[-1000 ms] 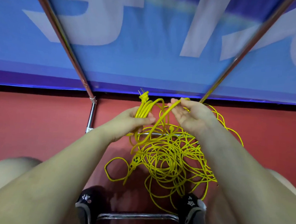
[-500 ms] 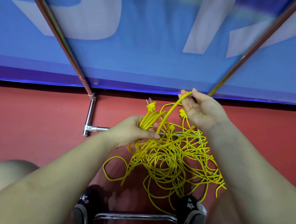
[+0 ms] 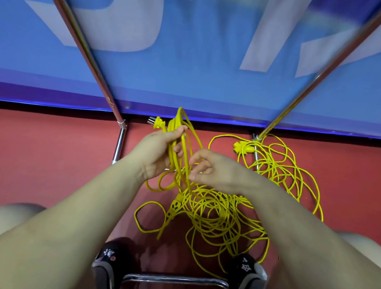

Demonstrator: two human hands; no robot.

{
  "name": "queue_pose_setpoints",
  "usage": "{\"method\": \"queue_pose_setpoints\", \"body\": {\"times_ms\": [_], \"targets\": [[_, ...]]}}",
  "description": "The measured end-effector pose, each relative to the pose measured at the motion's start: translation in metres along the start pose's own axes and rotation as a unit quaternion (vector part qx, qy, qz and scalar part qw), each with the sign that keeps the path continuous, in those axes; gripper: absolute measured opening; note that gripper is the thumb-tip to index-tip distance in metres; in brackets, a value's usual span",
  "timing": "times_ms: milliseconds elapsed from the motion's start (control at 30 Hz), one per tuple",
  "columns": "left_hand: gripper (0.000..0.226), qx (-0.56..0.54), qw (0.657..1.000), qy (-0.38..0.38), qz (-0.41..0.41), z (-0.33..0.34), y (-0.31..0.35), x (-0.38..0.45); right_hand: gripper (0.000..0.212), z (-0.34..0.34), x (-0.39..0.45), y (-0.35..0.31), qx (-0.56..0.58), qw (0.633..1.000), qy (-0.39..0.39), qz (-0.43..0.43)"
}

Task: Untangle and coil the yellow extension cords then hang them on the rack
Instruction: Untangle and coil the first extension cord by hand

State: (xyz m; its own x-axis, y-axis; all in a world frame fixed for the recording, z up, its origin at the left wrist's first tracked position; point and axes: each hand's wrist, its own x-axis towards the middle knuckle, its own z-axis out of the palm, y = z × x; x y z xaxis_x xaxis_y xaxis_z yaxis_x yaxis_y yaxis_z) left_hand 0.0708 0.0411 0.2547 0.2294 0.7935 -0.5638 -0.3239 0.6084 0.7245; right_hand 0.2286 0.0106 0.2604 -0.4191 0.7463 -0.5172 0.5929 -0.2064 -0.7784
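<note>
Head view: one tangled pile of yellow cords (image 3: pixel 221 214) on the red floor (image 3: pixel 41 158) at centre frame, with two plugs and one socket end (image 3: pixel 174 206) visible. Left hand (image 3: pixel 157 151) grips several gathered loops near the pronged plug (image 3: pixel 157 122). Right hand (image 3: pixel 214 170), fingers loosely curled, touches strands just beside it; whether it pinches one is unclear.

Two hands (image 3: pixel 157 151) (image 3: pixel 217 171), two shoes (image 3: pixel 107 264) (image 3: pixel 248 273)
</note>
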Motion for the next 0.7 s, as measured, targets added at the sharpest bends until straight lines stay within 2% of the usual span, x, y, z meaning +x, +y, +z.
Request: {"method": "queue_pose_setpoints", "body": {"times_ms": [167, 367, 533, 700], "targets": [[0.017, -0.004, 1.000, 0.004, 0.004, 0.000, 0.004, -0.002, 0.025, 0.004, 0.003, 0.000, 0.058, 0.998, 0.013, -0.026], [0.018, -0.001, 0.999, 0.047, 0.019, -0.001, 0.006, 0.000, 0.025, 0.003, 0.004, -0.002, 0.045, 0.996, 0.057, -0.052], [0.014, -0.072, 0.997, 0.015, 0.025, 0.003, 0.009, -0.002, 0.017, 0.000, 0.002, -0.006, 0.100, 0.991, 0.076, -0.050], [0.014, -0.061, 0.998, -0.012, 0.002, 0.009, 0.002, -0.006, 0.007, -0.004, 0.004, -0.010, 0.166, 0.980, 0.105, -0.034]]}}
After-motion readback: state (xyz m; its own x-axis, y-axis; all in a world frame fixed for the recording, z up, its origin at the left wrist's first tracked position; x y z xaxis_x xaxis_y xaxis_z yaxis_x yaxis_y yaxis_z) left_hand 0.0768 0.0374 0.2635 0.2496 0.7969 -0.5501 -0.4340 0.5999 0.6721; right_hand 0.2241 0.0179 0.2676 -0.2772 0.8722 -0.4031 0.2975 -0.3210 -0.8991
